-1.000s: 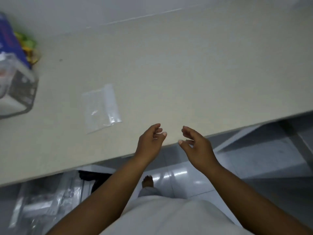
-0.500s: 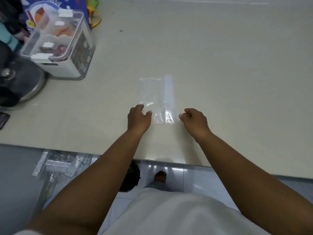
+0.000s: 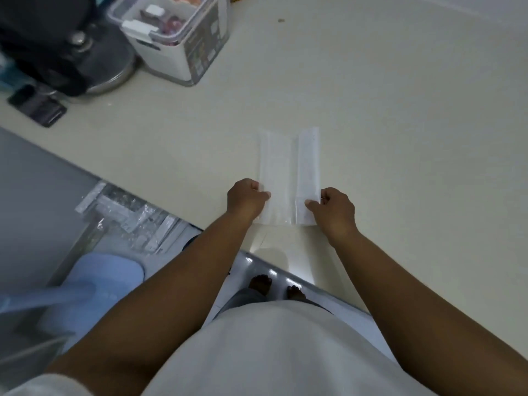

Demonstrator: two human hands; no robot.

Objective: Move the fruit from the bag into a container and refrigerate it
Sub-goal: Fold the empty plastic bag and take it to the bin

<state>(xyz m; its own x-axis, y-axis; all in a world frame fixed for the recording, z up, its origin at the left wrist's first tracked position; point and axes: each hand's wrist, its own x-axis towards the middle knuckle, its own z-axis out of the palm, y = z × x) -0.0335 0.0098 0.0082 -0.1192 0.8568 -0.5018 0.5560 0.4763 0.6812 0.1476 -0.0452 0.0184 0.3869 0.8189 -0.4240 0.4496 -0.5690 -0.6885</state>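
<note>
A flat, clear plastic bag (image 3: 288, 172) lies on the cream counter (image 3: 400, 124) close to its front edge; nothing shows inside it. My left hand (image 3: 246, 200) pinches the bag's near left edge. My right hand (image 3: 333, 207) pinches its near right edge. At the back left stands a clear-lidded white container (image 3: 177, 38) with clip latches, and pink and red fruit pieces show through the lid.
A dark round appliance (image 3: 65, 50) on a metal base stands at the far left, with a black phone (image 3: 37, 105) lying in front of it. Below the counter are plastic-wrapped packages (image 3: 131, 215) and a light blue stool (image 3: 94, 281). My bare feet (image 3: 274, 287) show on the floor.
My view swung left and down, bringing the bag to the centre. Both hands moved from the counter edge onto the bag and closed on its near corners.
</note>
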